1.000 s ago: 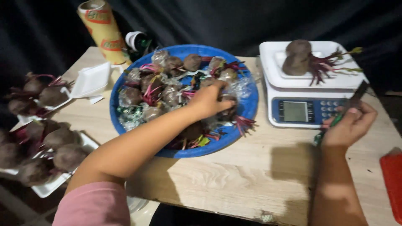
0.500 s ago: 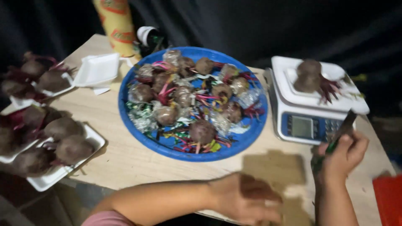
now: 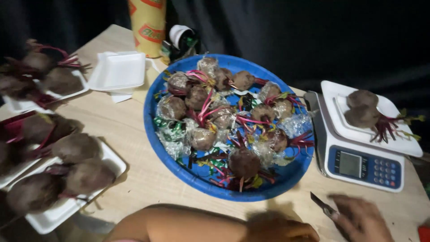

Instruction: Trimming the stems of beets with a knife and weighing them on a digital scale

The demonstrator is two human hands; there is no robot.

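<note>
Blue plastic makes up the big round basin (image 3: 154,134) in the middle of the pale wooden table (image 3: 134,175), and it is heaped with brown beetroots (image 3: 244,162), their red stalks sticking out among scraps of clear wrap. At the bottom edge of the view, the person's right hand (image 3: 363,219) is closed around a knife (image 3: 323,207), whose narrow blade points up and left toward the basin's rim without touching it. The left hand (image 3: 280,228) lies just beside it, low on the table near the basin; it is dark and blurred, so whether its fingers are spread or curled cannot be told, and nothing shows in it. The forearm runs along the table's near edge.

To the right stands a white digital scale (image 3: 363,166) with a blue keypad panel, and two beetroots (image 3: 363,110) rest on its platter. On the left, white foam trays (image 3: 58,210) carry more beetroots, while one empty foam tray (image 3: 117,71) sits near the basin's upper left. A yellow roll (image 3: 148,24) stands upright behind it, next to a dark tape dispenser (image 3: 181,40).
</note>
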